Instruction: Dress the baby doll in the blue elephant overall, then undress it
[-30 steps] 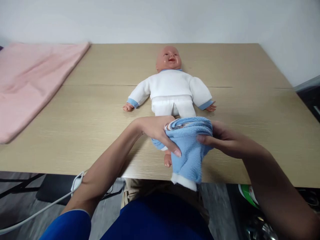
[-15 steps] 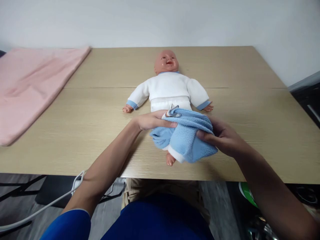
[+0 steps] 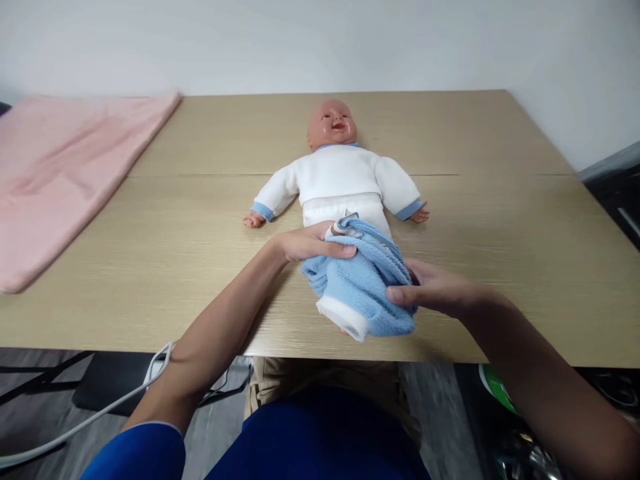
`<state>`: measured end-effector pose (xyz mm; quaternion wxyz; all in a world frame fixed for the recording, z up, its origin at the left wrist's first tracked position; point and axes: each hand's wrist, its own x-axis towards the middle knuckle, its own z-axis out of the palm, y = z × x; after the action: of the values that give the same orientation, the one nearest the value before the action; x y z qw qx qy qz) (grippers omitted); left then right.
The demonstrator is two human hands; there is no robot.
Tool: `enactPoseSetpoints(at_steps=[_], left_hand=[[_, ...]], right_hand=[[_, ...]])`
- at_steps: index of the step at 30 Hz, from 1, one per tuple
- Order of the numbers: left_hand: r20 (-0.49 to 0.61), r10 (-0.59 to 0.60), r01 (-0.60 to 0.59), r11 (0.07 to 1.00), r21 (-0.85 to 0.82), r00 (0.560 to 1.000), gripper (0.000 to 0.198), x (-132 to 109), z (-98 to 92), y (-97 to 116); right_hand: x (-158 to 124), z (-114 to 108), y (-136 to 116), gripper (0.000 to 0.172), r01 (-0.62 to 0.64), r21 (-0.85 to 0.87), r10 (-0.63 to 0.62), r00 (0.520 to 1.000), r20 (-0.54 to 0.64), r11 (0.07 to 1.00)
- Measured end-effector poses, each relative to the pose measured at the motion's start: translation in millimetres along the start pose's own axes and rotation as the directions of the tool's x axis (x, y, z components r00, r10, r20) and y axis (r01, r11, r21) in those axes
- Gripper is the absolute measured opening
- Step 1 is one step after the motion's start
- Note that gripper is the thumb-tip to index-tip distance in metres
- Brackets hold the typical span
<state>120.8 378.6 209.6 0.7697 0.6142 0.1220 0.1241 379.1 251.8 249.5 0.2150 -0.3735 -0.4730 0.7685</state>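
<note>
A baby doll lies on its back on the table, head away from me, arms spread, in a white long-sleeved top with blue cuffs and a white lower garment. Bunched over its legs are light-blue baby pants with white cuffs. My left hand is closed on the waist edge, thumb on top and fingers behind the cloth. On the other side, my right hand pinches the cloth, its thumb in front and its fingers partly hidden. The doll's feet are almost wholly covered by the pants.
A pink cloth lies flat at the left of the wooden table. A white cable hangs by my left forearm. Below the table's right front edge are a green-and-white item and dark objects.
My right hand has shifted left and slightly down, bunching the pants closer together. The white cuff now faces me more, and the doll's foot is mostly covered. My left hand has hardly moved.
</note>
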Motion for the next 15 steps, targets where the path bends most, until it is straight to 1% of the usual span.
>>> enactPoseSetpoints(at_steps=[1,3,5,7,9,12,13,15], left_hand=[[0.004,-0.002,0.002,1.000,-0.008,1.000,0.060,0,-0.2,1],[0.002,0.002,-0.002,1.000,0.006,1.000,0.064,0,-1.3,3],[0.032,-0.011,0.009,0.999,0.052,0.999,0.074,1,-3.3,7],[0.092,-0.033,0.024,0.995,0.100,0.995,0.083,2,-5.7,11],[0.123,-0.034,0.018,0.991,0.132,0.992,0.082,2,-7.9,10],[0.058,0.026,-0.034,0.992,0.125,0.998,0.074,2,-9.0,4],[0.036,0.035,-0.039,0.993,0.112,0.999,0.072,2,-8.6,1],[0.027,0.021,-0.023,0.996,0.089,0.999,0.070,2,-6.7,-2]], right_hand=[[-1,1,-1,0.064,0.005,-0.004,-0.005,1.000,0.015,1.000],[-3,3,-4,0.057,0.019,-0.010,-0.019,1.000,-0.006,1.000],[-6,4,-6,0.049,0.046,-0.013,-0.047,0.996,-0.075,0.999],[-9,4,-7,0.047,0.081,-0.012,-0.082,0.987,-0.138,0.997],[-11,4,-6,0.048,0.098,-0.002,-0.097,0.980,-0.172,0.995],[-11,7,-3,0.049,0.084,0.019,-0.079,0.982,-0.172,0.996],[-10,8,-2,0.049,0.079,0.021,-0.074,0.984,-0.165,0.997],[-8,10,0,0.048,0.083,0.014,-0.080,0.984,-0.159,0.996]])
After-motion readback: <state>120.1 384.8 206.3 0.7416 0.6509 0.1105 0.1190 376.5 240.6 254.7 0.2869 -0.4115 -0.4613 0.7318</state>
